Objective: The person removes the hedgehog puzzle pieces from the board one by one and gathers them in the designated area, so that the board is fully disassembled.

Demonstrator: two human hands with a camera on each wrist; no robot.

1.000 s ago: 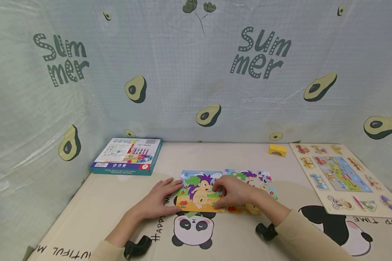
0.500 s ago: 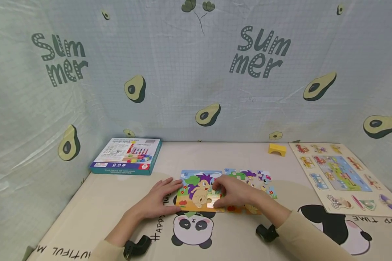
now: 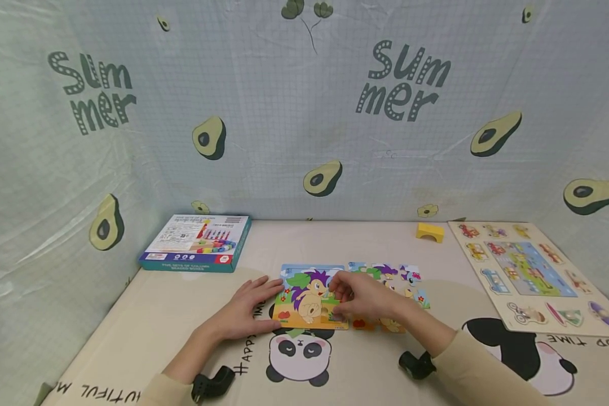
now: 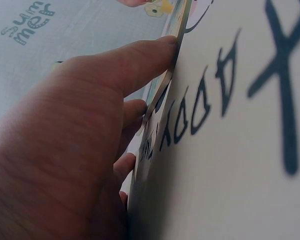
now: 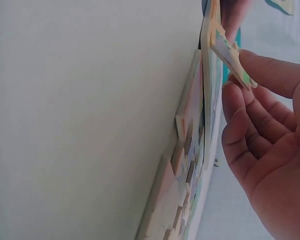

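Note:
A hedgehog picture puzzle board lies flat in the middle of the head view. My left hand rests along its left side with fingers spread, thumb at the lower corner; in the left wrist view the thumb touches the board's edge. Over the board's right part, my right hand pinches a puzzle piece between thumb and fingers. The right wrist view shows this piece tilted up, one end close to the board. Loose puzzle pieces lie right of the board, partly hidden by the right hand.
A teal-edged box stands at the back left. A yellow arch block sits at the back right, beside a large wooden picture board. A printed cloth covers the table, and a patterned curtain closes off the back.
The puzzle piece in my right hand has tipped up from the board's lower right, its glare now gone. The right fingers have shifted slightly. My left hand has stayed in place.

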